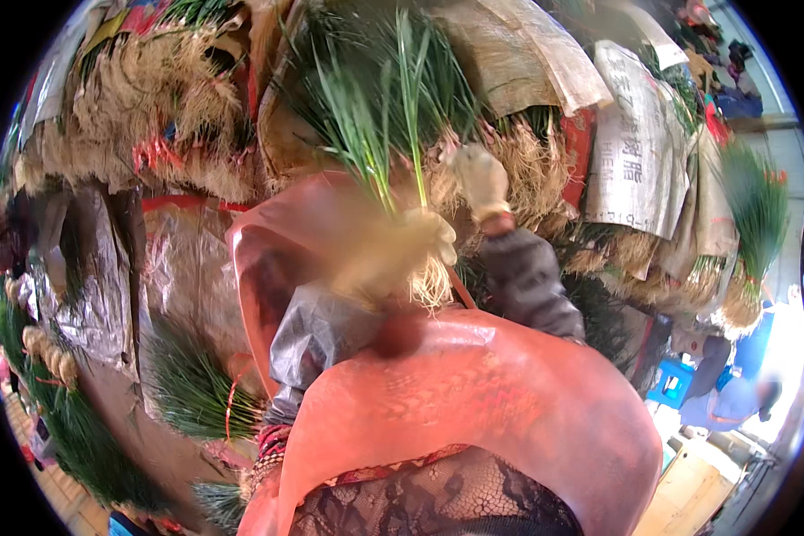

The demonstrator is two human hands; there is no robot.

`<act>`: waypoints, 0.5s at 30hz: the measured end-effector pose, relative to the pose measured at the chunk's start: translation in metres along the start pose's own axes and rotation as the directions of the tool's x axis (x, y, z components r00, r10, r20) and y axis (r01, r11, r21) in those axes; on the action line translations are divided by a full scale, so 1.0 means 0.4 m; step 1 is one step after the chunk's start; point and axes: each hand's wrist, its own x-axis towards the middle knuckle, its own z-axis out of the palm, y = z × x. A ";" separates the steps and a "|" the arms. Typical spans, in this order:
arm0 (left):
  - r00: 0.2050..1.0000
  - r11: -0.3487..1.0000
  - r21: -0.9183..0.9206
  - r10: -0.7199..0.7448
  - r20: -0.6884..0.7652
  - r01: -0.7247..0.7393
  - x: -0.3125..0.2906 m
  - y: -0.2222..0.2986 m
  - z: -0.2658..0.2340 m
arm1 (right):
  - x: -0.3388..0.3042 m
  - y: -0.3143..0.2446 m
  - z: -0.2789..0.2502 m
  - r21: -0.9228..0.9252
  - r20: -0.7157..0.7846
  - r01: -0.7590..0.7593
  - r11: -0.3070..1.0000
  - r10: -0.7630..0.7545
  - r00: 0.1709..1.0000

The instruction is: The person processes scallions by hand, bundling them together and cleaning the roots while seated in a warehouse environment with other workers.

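Note:
My left hand, in a pale glove and blurred, is closed on a few scallions. Their green leaves point up and away, and pale stringy roots hang below my fingers. My right hand, also gloved, has its fingers curled at the stem ends of a loose scallion pile just beyond. What lies between those fingers is hidden. An orange-red plastic apron covers my lap, under both hands.
Bundled scallions with tangled roots are stacked at the far left. Woven sacks cover more at the far right. Tied bundles lie by my left side, and another bundle stands at right. A person is near a blue stool.

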 end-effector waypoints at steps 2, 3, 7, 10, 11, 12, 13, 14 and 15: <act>0.996 0.989 -0.141 -0.050 -0.080 0.038 0.013 -0.055 -0.032 | -0.065 0.058 -0.035 -0.140 0.628 0.731 0.668 -0.511 0.587; 0.994 0.990 -0.122 -0.075 -0.078 0.065 0.026 -0.062 -0.038 | -0.116 0.053 -0.063 -0.043 0.595 0.649 0.760 -0.502 0.628; 1.000 0.939 -0.342 0.022 0.005 -0.019 -0.001 -0.037 -0.001 | -0.125 -0.055 -0.098 0.604 0.097 0.396 0.692 -0.556 0.825; 0.987 0.936 -0.343 -0.126 -0.103 0.084 0.009 -0.102 -0.024 | -0.102 -0.145 -0.058 0.910 0.254 -0.376 -0.175 -0.483 0.838; 0.972 0.907 -0.409 -0.176 -0.153 0.100 0.004 -0.103 -0.022 | -0.097 -0.171 -0.042 0.810 0.298 -0.487 -0.327 -0.485 0.822; 0.995 0.957 -0.280 -0.094 -0.038 0.079 -0.023 -0.040 -0.022 | -0.101 -0.172 -0.058 0.863 0.300 -0.429 -0.267 -0.413 0.860; 0.989 0.965 -0.226 -0.144 -0.040 0.131 -0.016 -0.036 -0.029 | -0.103 -0.155 -0.070 0.910 0.299 -0.368 -0.192 -0.313 0.902; 0.992 0.980 -0.158 -0.123 -0.024 0.118 -0.012 -0.028 -0.028 | -0.103 -0.120 -0.068 0.985 0.168 -0.163 0.049 -0.119 0.979; 0.995 0.991 -0.091 -0.100 -0.013 0.099 -0.014 -0.007 -0.020 | -0.111 -0.103 -0.126 0.974 0.044 -0.038 0.224 -0.024 0.999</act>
